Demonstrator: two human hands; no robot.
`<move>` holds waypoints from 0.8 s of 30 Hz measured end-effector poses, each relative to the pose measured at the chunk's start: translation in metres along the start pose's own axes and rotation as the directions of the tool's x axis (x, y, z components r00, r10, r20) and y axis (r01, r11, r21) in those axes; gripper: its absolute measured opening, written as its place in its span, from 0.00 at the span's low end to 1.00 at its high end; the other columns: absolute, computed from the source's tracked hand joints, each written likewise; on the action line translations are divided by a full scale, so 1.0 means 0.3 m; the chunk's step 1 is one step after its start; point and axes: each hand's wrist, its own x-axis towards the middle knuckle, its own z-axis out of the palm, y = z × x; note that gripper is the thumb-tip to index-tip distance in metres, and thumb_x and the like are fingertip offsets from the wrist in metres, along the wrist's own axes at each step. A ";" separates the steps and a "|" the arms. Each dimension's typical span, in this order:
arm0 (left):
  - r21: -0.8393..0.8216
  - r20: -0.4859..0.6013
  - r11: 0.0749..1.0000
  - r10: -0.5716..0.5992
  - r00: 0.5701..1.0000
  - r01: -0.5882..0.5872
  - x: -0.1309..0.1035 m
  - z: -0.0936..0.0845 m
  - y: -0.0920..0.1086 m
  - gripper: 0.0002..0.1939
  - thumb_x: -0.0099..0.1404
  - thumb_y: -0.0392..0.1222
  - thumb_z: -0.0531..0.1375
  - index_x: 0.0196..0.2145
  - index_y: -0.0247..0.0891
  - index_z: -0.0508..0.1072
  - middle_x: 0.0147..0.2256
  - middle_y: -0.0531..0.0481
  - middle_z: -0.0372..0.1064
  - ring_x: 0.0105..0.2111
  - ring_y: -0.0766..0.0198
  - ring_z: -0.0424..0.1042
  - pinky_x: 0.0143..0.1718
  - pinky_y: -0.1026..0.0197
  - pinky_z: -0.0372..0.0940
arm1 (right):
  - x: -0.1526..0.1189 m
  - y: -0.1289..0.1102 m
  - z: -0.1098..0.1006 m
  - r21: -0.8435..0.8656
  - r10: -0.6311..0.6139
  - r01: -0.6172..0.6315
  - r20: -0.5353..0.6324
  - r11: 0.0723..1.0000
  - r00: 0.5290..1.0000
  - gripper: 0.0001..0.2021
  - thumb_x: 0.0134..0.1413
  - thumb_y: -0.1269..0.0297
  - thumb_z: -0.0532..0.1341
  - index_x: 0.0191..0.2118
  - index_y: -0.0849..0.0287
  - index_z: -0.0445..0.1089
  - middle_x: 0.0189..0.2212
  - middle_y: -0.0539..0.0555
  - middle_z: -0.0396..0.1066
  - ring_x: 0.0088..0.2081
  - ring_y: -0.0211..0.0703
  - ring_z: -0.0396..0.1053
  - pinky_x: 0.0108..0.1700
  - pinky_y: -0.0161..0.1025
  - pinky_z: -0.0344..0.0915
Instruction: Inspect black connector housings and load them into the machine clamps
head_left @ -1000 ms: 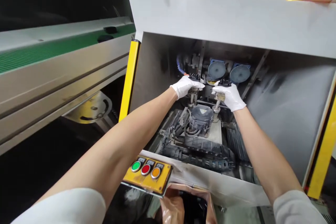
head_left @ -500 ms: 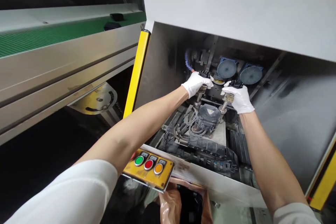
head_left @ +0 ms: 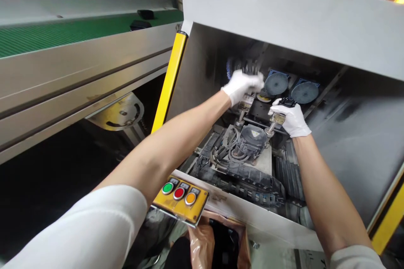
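My left hand (head_left: 242, 85), in a white glove, is raised just above the left metal holder (head_left: 247, 101). Its fingers are closed on a small black part (head_left: 251, 68), which is smeared by motion. My right hand (head_left: 291, 117), also gloved, wraps round a second small black part (head_left: 288, 101) on top of the right holder (head_left: 278, 118). Two round grey-blue discs (head_left: 276, 83) stand behind the hands inside the machine.
A grey motor (head_left: 252, 138) with cables sits below the hands. Yellow posts (head_left: 170, 80) flank the opening. A yellow button box (head_left: 181, 199) hangs at its front edge. On the left, a green conveyor belt (head_left: 78, 33) carries black parts (head_left: 140, 25).
My left hand has lifted up off the left holder with the black part, leaving the holder's top bare. My right hand stays at the right holder. The view has shifted slightly.
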 end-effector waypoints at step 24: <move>0.402 -0.230 0.727 -0.507 0.830 0.556 -1.401 -0.122 -0.206 0.04 0.57 0.48 0.71 0.33 0.53 0.85 0.33 0.51 0.82 0.60 0.26 0.71 0.61 0.22 0.67 | 0.017 -0.027 0.008 -0.032 -0.013 0.010 -0.103 0.999 0.995 0.10 0.28 0.74 0.76 0.23 0.62 0.77 0.19 0.54 0.73 0.20 0.43 0.73 0.25 0.39 0.68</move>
